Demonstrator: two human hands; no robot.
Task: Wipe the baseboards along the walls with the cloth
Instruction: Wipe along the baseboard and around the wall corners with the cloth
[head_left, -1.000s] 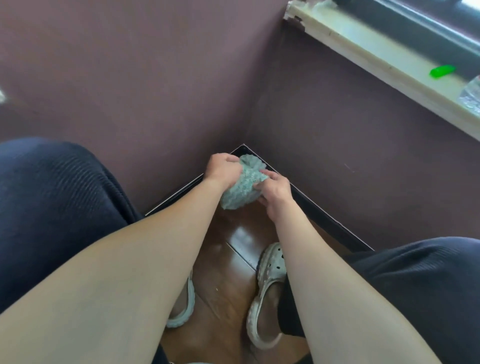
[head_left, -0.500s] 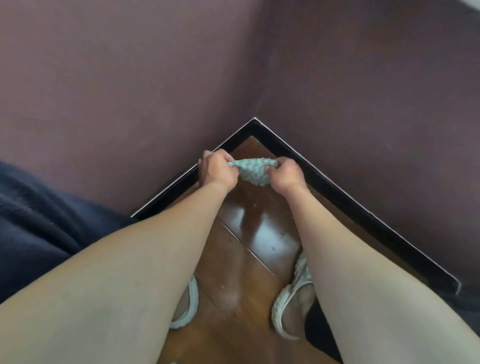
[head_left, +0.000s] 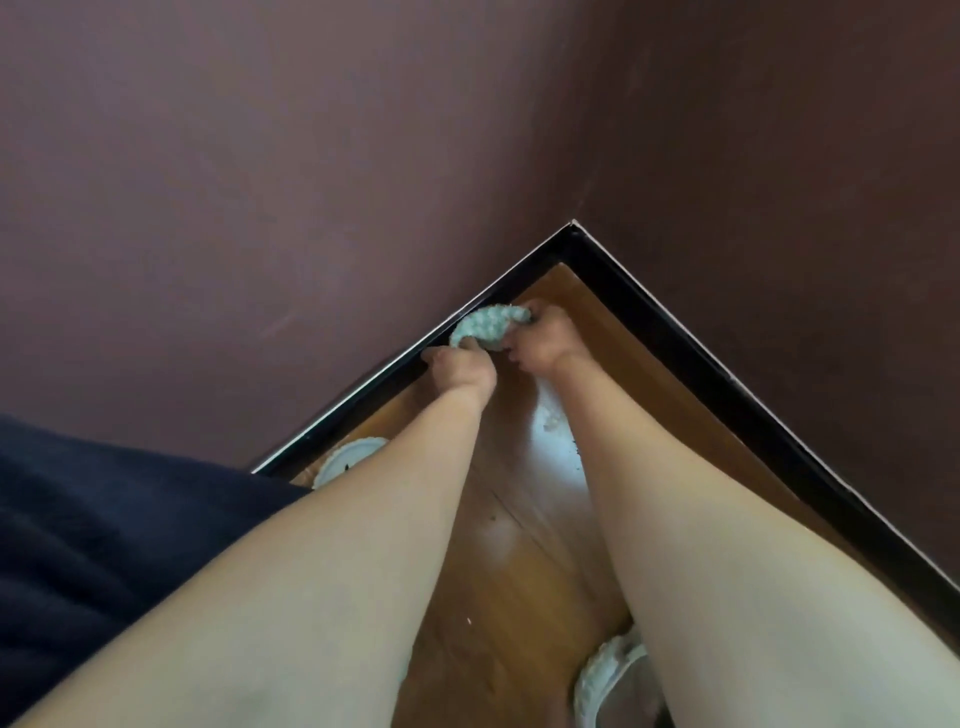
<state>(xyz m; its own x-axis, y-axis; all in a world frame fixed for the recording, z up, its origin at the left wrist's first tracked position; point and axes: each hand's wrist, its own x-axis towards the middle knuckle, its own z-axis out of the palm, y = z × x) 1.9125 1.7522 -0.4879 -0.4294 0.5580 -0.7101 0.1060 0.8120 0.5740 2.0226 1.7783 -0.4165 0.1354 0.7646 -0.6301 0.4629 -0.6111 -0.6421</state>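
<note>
Both fists curled round the cloth (head_left: 485, 325), L hand (head_left: 460, 366) & R hand (head_left: 540, 345), by the baseboard (head_left: 363, 400); prob. soft, light, floppy, so best gripped bunched.

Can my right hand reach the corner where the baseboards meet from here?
Probably yes: the right hand, gripping the cloth together with the left hand, sits just short of the baseboard corner, and only bare wooden floor lies between them.

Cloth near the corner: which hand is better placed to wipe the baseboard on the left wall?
Probably left. The left hand grips the cloth right against that baseboard; the right hand sits farther out over the floor.
</note>
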